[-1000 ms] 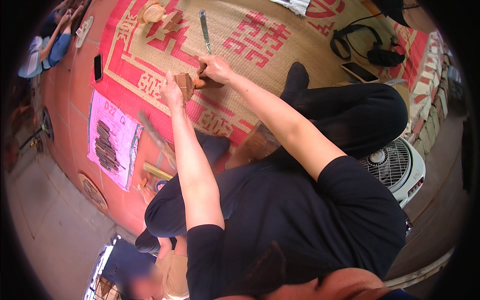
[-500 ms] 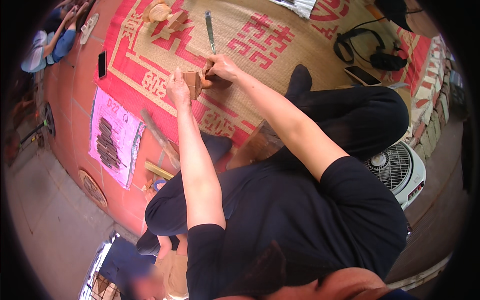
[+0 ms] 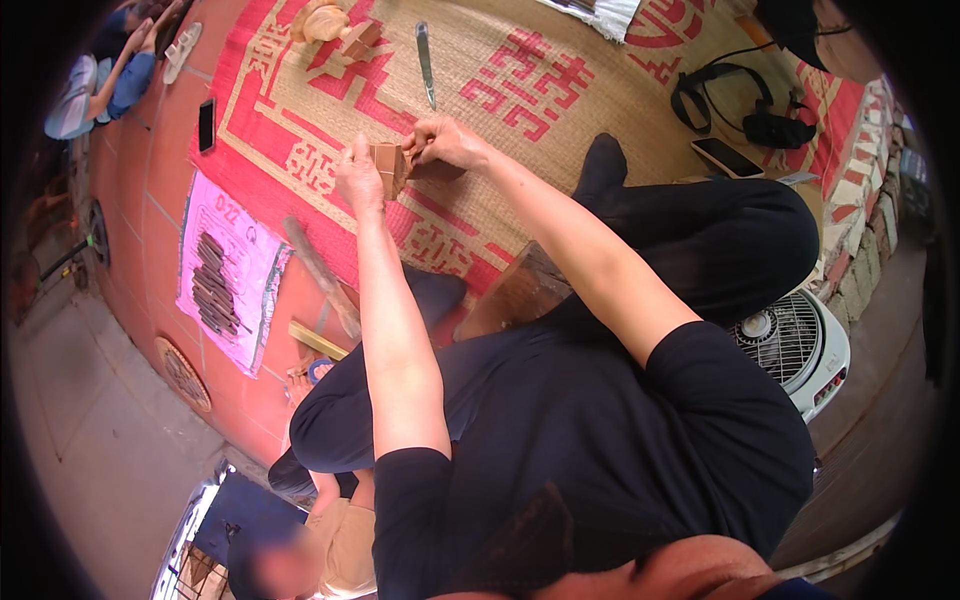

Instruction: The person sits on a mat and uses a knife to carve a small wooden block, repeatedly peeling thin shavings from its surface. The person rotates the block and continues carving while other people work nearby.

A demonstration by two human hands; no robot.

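Observation:
Over the patterned mat, my left hand (image 3: 358,182) grips a carved brown wooden piece (image 3: 388,168) with a blocky, faceted base. My right hand (image 3: 447,143) is closed against the far side of that piece, its fingers pinching a dark brown sheet (image 3: 440,168) that looks like sandpaper. How the sheet meets the wood is partly hidden by my fingers. Just beyond my right hand lies a slim knife (image 3: 426,62) with a grey-green handle. Farther off, another carved wooden piece (image 3: 324,22), pale with a brown block base, rests on its side.
A phone (image 3: 206,126) and a pink sheet (image 3: 228,270) bearing dark strips lie left. Near my knee is a wooden stick (image 3: 320,277). Black headphones (image 3: 770,124), another phone (image 3: 727,156) and a fan (image 3: 785,345) are right. Another person (image 3: 300,550) sits at lower left.
My right hand has shifted slightly, its fingers now tighter against the carved piece. My left hand keeps its grip. The person at lower left has moved further into view.

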